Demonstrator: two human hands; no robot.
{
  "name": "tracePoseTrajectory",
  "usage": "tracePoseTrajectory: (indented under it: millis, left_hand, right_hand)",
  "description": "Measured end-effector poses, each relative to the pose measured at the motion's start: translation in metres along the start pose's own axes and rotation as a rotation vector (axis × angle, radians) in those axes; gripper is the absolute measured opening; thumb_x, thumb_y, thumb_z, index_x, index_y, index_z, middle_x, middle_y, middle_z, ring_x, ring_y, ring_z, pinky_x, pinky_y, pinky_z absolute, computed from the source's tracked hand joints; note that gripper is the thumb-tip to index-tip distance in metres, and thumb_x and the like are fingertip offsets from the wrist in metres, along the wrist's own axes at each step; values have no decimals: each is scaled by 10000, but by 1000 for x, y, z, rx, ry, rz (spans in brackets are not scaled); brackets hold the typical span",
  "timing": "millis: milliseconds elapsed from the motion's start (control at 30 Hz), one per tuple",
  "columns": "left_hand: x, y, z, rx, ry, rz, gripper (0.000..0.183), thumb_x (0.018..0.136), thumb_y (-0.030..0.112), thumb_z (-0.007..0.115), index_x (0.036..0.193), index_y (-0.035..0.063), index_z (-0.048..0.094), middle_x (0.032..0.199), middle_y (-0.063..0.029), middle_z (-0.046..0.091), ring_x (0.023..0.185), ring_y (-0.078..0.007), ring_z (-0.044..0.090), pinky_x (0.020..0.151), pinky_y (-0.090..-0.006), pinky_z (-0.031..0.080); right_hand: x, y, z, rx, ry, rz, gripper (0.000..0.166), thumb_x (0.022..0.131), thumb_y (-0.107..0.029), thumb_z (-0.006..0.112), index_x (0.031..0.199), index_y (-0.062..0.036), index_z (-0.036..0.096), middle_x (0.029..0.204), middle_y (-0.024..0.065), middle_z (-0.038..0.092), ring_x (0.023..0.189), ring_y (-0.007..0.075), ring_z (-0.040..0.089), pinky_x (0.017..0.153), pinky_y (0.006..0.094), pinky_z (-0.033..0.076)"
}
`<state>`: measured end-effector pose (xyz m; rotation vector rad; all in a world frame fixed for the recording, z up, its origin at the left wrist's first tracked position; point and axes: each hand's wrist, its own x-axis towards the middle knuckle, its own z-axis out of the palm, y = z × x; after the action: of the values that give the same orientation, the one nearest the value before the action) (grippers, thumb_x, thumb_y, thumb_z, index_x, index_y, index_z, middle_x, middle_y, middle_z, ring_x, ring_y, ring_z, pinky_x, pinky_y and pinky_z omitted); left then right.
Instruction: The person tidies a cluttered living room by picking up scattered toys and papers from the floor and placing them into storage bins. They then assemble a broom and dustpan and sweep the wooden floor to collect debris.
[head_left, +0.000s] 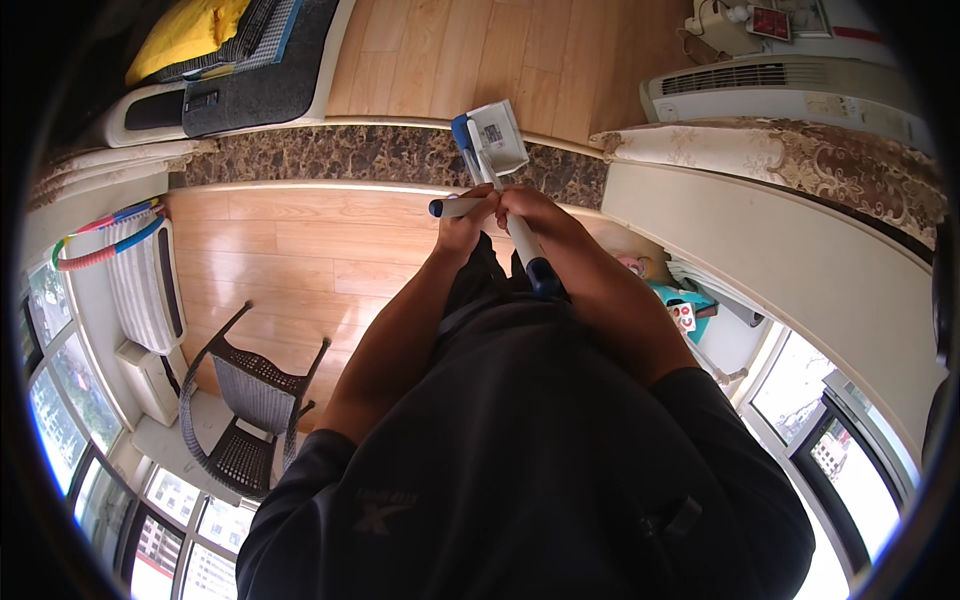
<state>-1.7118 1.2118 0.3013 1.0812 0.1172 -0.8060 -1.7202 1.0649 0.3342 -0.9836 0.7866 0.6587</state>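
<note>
A white dustpan (504, 139) with a label on it is in front of me, over the dark marbled threshold strip. A blue broom head (460, 133) lies against its left side. Two pale poles run from them towards my hands. My left hand (466, 221) is closed around a white handle (454, 208) with a blue tip pointing left. Touching or nearly touching it, my right hand (525, 206) grips a thicker white handle (525, 241), whose dark blue end points back at my waist. Which handle belongs to the broom and which to the dustpan, I cannot tell.
A dark wicker armchair (259, 382) stands on the wood floor at left, near a striped cushioned piece (139, 281) and a hula hoop (88, 262). A grey-covered seat (259, 94) is at upper left. Curtains (750, 150) and a white air conditioner (772, 82) are at right.
</note>
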Motion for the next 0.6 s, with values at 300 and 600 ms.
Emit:
tracePoseTrajectory:
  millis: [300,600]
  left_hand:
    - [-1,7,1,-20,-6,-33,299,850,125,560,1096,-45,543,916,-63,581,848,-128,548,782,-251,421]
    - [-1,-2,0,-17,40,41,186,801,94,569,930,-29,623,804,-57,605,757,-112,555,713,-234,426]
  right_hand:
    - [36,13,-18,-123,-310,6,487,591,73,465,1062,-3,565,716,80,530,561,142,525,472,247,420]
    - [27,-7,-18,-366,-297,205,599,584,56,606,1132,-169,521,871,33,545,821,159,541,590,310,434]
